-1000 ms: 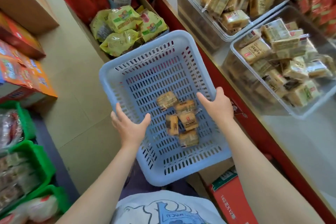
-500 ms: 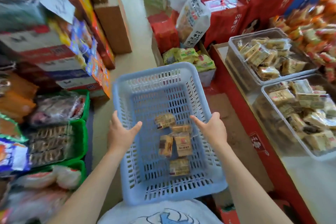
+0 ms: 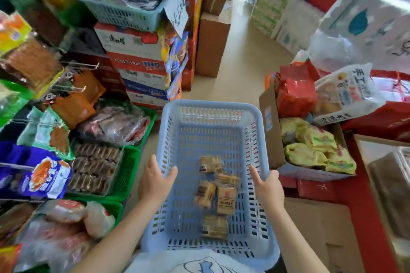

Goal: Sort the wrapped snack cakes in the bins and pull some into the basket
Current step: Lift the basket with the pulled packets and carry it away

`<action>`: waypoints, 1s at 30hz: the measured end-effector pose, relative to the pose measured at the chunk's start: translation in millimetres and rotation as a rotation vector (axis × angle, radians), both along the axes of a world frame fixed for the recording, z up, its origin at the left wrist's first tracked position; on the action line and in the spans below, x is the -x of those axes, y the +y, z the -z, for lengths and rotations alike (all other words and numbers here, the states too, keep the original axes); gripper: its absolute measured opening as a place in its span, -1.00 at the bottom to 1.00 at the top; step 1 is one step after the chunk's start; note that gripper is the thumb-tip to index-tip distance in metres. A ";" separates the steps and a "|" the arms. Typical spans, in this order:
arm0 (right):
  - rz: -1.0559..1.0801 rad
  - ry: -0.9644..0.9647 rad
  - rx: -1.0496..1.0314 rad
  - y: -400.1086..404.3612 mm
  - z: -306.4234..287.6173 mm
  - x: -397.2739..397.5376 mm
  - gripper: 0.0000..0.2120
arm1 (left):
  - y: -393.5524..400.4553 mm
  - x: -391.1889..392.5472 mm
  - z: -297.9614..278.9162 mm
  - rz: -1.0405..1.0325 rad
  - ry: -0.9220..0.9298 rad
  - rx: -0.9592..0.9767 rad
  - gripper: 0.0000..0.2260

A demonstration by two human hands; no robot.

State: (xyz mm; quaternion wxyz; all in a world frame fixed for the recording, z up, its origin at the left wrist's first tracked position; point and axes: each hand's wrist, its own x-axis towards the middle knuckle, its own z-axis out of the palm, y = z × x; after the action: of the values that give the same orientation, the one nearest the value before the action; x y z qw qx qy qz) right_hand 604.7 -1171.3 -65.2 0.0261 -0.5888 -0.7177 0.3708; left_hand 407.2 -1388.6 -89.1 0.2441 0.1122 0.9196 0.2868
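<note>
Five snack cakes lie between both hands' fingers.

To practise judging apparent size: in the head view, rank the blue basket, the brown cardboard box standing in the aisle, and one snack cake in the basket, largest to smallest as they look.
1. Blue basket
2. Brown cardboard box, though it stands farther away, so its true size is unsure
3. Snack cake

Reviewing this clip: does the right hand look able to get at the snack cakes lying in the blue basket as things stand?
Probably yes, but not freely. The snack cakes lie uncovered on the floor of the open-topped basket, close to the right hand. That hand grips the basket's right rim, though, so it would have to let go, leaving the left hand holding alone.
</note>
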 end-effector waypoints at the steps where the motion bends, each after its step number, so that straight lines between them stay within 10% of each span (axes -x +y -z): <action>1: 0.009 -0.001 -0.011 7.5 -3.4 15.5 -0.49 | 9.4 16.6 -1.2 0.004 0.004 -0.005 -0.24; 16: 0.216 0.260 -0.145 265.7 -12.3 218.2 -0.60 | 299.4 251.9 -35.7 0.154 0.150 -0.115 -0.28; 30: 0.141 -0.016 0.078 547.4 69.3 442.0 -0.56 | 565.5 463.1 44.5 0.086 0.003 0.017 -0.33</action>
State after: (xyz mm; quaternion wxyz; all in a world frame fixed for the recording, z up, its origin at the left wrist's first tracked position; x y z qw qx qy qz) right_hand 162.7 -623.9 -134.6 0.0234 -0.6414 -0.6597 0.3909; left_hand -55.8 -823.1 -133.6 0.2560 0.1500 0.9166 0.2679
